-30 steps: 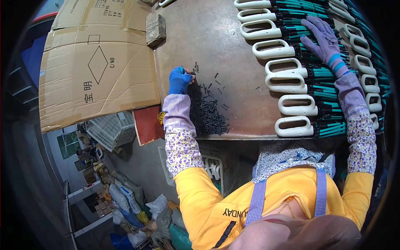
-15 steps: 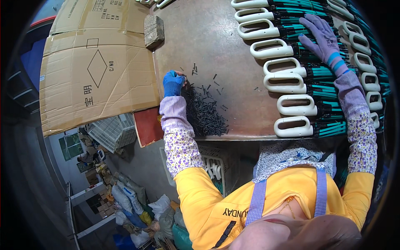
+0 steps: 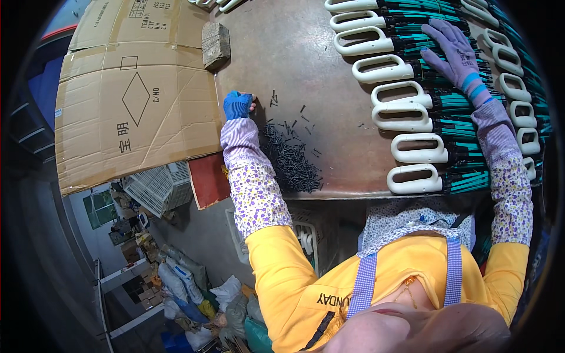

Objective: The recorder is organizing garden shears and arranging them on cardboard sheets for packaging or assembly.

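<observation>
My left hand (image 3: 238,105), in a blue glove with bare fingertips, is closed above the table near the carton. Whatever its fingers hold is too small to make out. Close by lies a heap of small black pin-like pieces (image 3: 289,160), with several strays scattered around it. My right hand (image 3: 455,56), gloved in purple, rests with fingers spread on a row of bundles made of black and teal strips (image 3: 465,101). Each bundle ends in a white loop handle (image 3: 401,94) pointing left.
A large cardboard carton (image 3: 141,100) flanks the table (image 3: 347,170) on the left. A worn block (image 3: 216,47) sits beside it at the table's edge. More white-handled bundles (image 3: 513,87) lie at the far right. Below stand plastic crates (image 3: 154,191) and filled sacks (image 3: 176,279).
My left hand has moved a little away from me and to the left, off the edge of the black heap, still closed. My right hand has stayed in place.
</observation>
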Motion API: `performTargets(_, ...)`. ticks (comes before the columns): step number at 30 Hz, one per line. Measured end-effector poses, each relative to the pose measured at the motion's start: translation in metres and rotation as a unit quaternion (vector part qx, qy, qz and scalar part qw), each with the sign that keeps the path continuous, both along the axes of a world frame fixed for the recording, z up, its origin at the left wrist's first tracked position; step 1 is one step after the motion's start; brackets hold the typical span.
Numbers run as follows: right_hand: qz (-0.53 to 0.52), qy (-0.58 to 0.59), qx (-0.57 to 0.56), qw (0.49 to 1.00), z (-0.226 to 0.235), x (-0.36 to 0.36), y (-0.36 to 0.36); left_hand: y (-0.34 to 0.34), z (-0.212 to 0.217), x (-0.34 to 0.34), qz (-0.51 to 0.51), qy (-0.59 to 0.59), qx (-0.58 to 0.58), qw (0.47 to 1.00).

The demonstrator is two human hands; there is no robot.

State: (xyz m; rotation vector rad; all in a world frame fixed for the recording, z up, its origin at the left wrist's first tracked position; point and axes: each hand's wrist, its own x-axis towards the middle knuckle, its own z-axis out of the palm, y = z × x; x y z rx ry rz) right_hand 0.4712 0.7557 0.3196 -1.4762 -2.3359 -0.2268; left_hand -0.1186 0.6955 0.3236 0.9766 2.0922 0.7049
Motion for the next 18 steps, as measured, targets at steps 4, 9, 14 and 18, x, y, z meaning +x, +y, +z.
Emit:
performTargets(4, -0.001, 0.001, 0.0, 1.0, -0.002, 0.001, 0.002, 0.002, -0.001, 0.01, -0.022, 0.057, -0.028, 0.998)
performTargets(9, -0.002, -0.002, 0.012, 1.0, -0.002, 0.001, 0.003, -0.016, -0.015, 0.02, -0.097, 0.043, 0.031, 0.994)
performTargets(14, -0.003, 0.001, 0.018, 1.0, -0.003, 0.003, 0.002, -0.023, -0.003, 0.034, -0.106, -0.035, 0.013, 0.994)
performTargets(18, -0.002, 0.002, 0.007, 1.0, -0.005, 0.003, 0.001, -0.028, 0.003, 0.044, -0.088, -0.054, -0.013, 0.995)
